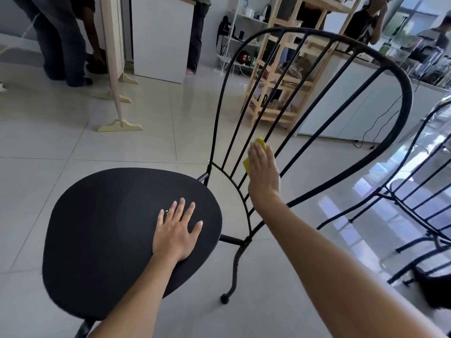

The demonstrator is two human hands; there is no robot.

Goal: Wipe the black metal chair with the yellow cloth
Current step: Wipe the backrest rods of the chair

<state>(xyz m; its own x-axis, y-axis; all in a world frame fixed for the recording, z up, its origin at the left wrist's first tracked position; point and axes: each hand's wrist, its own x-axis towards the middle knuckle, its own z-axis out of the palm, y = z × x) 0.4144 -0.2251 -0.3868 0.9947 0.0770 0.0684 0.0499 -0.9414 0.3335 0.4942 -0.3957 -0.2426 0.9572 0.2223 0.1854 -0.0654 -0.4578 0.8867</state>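
Note:
The black metal chair fills the middle of the view, with a round flat seat and a curved backrest of thin spokes. My left hand lies flat on the right part of the seat, fingers spread, holding nothing. My right hand presses the yellow cloth against the lower spokes of the backrest, just above the seat's rear edge. Most of the cloth is hidden behind my palm; only its top and left edge show.
A second black metal chair stands close on the right. Behind the backrest are a wooden shelf unit and white cabinets. A pale wooden stand and people's legs are at the far left on the tiled floor.

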